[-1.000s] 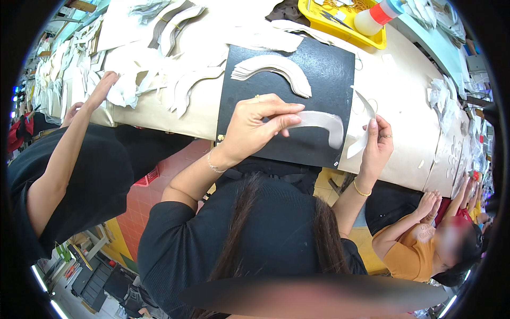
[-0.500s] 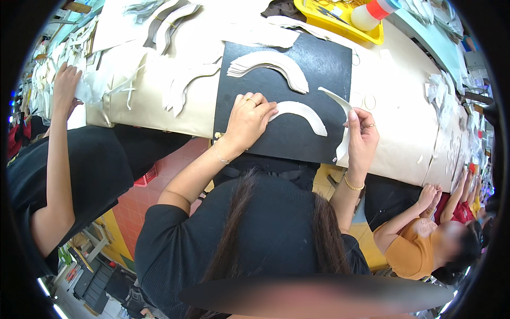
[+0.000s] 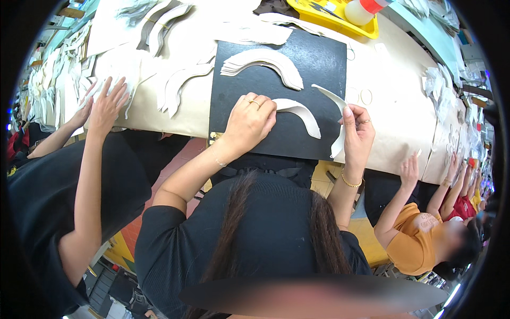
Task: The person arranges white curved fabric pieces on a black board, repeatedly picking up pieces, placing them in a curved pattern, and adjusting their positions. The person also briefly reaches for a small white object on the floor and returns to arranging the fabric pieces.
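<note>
My left hand (image 3: 248,123) lies palm down on the square black mat (image 3: 276,85), its fingertips pressing one end of a curved, cream-coloured crescent piece of thin sheet material (image 3: 304,112) flat against the mat; the fingers are spread and pressing, not closed round anything. My right hand (image 3: 357,133) is raised at the mat's right edge and pinches a second curved cream strip (image 3: 336,114) between thumb and fingers, so that the strip stands up off the surface and bends over at its top. I think it is the same material as the flat one, though the fisheye bend makes that hard to judge. Higher on the mat rests a fanned stack of matching cream crescents (image 3: 265,63), well apart from both hands. The mat sits on a long workbench covered in pale brown paper (image 3: 393,106). A yellow plastic tray (image 3: 340,21) stands beyond the mat's far corner. To my left a neighbour's hand (image 3: 109,103) rests on loose white cut pieces (image 3: 180,85).
</note>
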Motion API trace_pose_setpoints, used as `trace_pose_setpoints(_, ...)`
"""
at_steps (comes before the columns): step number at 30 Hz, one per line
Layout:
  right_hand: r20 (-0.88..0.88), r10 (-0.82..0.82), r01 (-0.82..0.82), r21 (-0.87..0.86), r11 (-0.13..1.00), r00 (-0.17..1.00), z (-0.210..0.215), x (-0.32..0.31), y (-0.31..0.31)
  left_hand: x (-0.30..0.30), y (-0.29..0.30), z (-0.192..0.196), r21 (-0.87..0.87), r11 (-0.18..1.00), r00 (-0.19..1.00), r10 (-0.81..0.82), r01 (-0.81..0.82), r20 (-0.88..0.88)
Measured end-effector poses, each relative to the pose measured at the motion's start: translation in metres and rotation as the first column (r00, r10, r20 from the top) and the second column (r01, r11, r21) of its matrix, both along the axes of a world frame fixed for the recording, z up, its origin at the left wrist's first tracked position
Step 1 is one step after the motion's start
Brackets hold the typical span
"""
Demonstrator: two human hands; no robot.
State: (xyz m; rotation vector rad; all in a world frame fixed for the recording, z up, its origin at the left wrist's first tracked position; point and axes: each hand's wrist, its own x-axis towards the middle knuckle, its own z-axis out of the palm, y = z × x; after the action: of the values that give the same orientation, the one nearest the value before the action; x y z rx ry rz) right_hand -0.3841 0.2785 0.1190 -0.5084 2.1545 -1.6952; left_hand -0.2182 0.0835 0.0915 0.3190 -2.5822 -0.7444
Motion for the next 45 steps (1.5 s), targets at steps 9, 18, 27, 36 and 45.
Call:
trace_pose_setpoints(9, -0.037, -0.047, 0.046, -0.009, 0.999, 0.998, 0.001, -0.008, 0.005, 0.031, -0.014, 0.055, 0.576, 0.777, 0.819, -0.489, 0.253, 0.3)
trace_pose_setpoints(18, 0.004, -0.062, 0.062, -0.111, 0.992, 0.998, 0.007, -0.016, 0.019, 0.017, -0.002, 0.041, 0.727, 0.664, 0.822, -0.506, 0.177, 0.262)
trace_pose_setpoints(27, 0.575, 0.469, -0.373, -0.285, 0.883, 0.67, -0.013, 0.025, 0.019, 0.027, 0.002, 0.025, 0.789, 0.604, 0.912, -0.378, 0.111, 0.161)
trace_pose_setpoints(36, 0.413, 0.397, -0.403, -0.077, 0.912, 0.819, -0.033, 0.042, -0.002, 0.032, -0.022, 0.019, 0.979, 0.201, 0.997, -0.059, -0.045, 0.058)
trace_pose_setpoints(45, 0.54, 0.272, -0.206, -0.181, 0.962, 0.796, -0.035, 0.034, -0.017, 0.029, -0.053, 0.03, 0.988, 0.156, 0.994, 0.103, 0.003, -0.019)
